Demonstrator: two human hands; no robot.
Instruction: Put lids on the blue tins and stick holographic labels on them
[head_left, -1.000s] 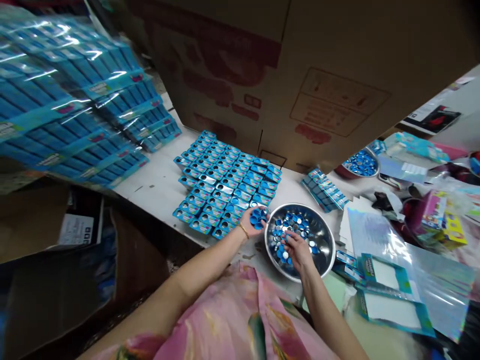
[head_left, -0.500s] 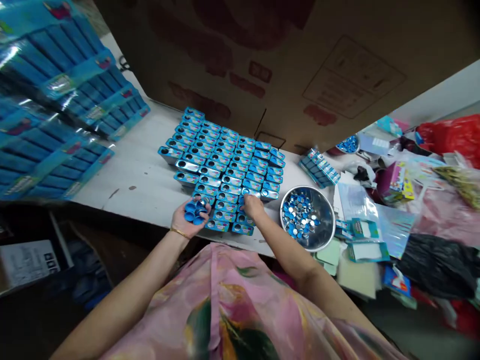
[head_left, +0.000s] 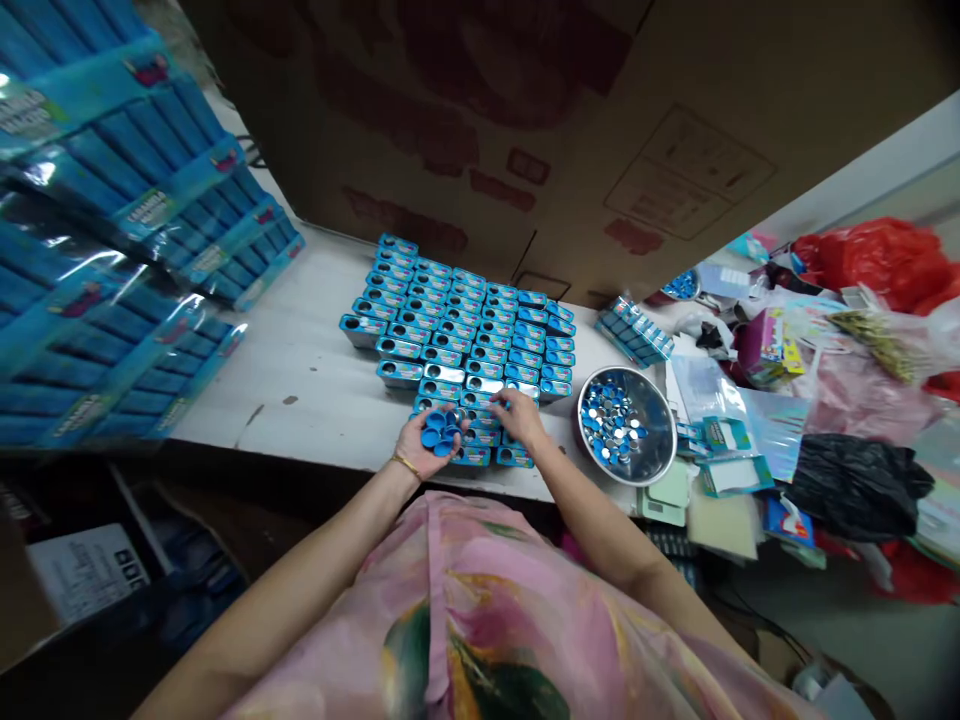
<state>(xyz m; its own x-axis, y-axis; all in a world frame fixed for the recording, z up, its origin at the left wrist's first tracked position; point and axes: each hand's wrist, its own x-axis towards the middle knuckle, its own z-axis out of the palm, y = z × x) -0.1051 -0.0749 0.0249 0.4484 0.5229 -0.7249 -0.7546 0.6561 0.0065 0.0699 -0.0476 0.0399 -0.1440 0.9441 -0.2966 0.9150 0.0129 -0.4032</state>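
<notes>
Several small blue round caps (head_left: 439,432) lie in my left hand (head_left: 412,446), which is cupped palm up over the near edge of the small tins. My right hand (head_left: 520,418) is just to its right, above the front rows, with its fingers pinched together. Whatever sits between those fingertips is too small to make out. The blue narrow tins (head_left: 442,373) stand upright in packed rows, and many show a dark round hole in the top. At the right, a steel bowl (head_left: 660,440) holds many blue and silver round caps.
A large cardboard box (head_left: 570,190) rises behind the tins. Plastic-wrapped stacks of blue packs (head_left: 150,210) stand at the left. A wrapped pack of tins (head_left: 634,331) lies behind the bowl. Bags, cards and a black plastic bag (head_left: 855,490) clutter the right side.
The whole view has shifted a little. My left hand, still full of caps, has moved right, closer to my right hand. My right hand remains over the front rows of tins.
</notes>
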